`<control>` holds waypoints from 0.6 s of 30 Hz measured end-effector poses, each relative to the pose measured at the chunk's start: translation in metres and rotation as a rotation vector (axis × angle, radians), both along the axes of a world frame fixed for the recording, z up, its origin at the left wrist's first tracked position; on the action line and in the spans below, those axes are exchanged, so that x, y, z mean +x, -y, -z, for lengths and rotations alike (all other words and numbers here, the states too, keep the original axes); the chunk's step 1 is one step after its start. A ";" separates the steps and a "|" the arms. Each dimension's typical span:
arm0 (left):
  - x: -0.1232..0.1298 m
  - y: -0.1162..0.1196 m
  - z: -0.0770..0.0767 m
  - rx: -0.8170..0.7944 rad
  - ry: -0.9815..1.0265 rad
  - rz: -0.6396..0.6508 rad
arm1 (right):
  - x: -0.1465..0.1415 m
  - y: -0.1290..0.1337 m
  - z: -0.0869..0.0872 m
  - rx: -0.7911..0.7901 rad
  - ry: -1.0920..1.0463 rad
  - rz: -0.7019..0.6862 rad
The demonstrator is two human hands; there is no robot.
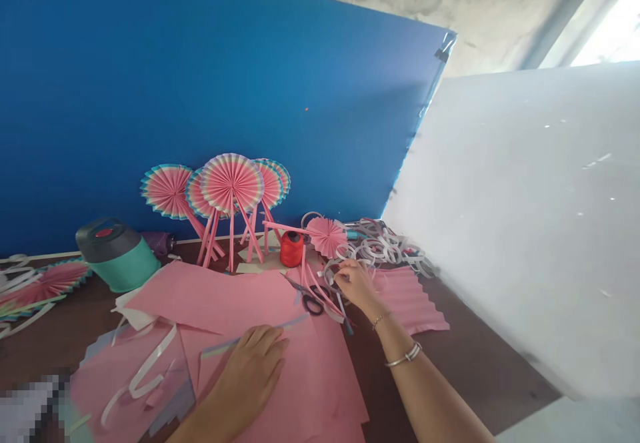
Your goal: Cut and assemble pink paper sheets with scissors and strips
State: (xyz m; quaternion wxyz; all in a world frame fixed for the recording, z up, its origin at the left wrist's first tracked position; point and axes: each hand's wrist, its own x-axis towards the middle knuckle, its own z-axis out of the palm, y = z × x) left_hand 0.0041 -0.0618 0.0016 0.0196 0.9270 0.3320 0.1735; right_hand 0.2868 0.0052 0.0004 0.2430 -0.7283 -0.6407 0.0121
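Observation:
My left hand (253, 369) lies flat, fingers stretched out, on a stack of pink paper sheets (320, 369). A narrow pale blue-and-green folded edge (217, 348) pokes out beside its fingers. My right hand (356, 286) has its fingers curled in a pinch at the near side of a pile of white paper strips (385, 248); what sits between the fingertips is too small to name. Just left of it are black-handled scissors (313, 304) and thin pink strips (320, 289). A pleated pink sheet (413, 299) lies to its right, and a small pink paper fan (327, 236) behind it.
Several round pleated fans (232, 183) on pink sticks lean against the blue board (320, 96). A red thread spool (291, 249) and a green container with a dark lid (123, 256) stand before it. Curled white ribbon (147, 369) lies at left; a white wall (525, 229) bounds the right.

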 end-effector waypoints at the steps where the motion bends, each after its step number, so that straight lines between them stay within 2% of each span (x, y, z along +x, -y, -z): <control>1: 0.000 0.000 0.002 0.006 0.004 -0.003 | 0.001 0.000 0.001 -0.002 0.002 0.004; 7: 0.000 0.000 0.010 0.038 0.012 -0.012 | -0.002 -0.001 -0.002 -0.101 0.078 0.101; 12: 0.001 -0.001 0.012 0.064 0.005 -0.009 | -0.008 0.000 -0.005 -0.121 0.124 0.089; 15: 0.001 0.000 0.009 0.060 -0.001 -0.009 | -0.010 0.002 -0.007 -0.045 0.150 0.089; 18: 0.001 0.001 0.005 0.059 -0.010 -0.005 | -0.007 0.006 -0.016 0.147 0.119 0.142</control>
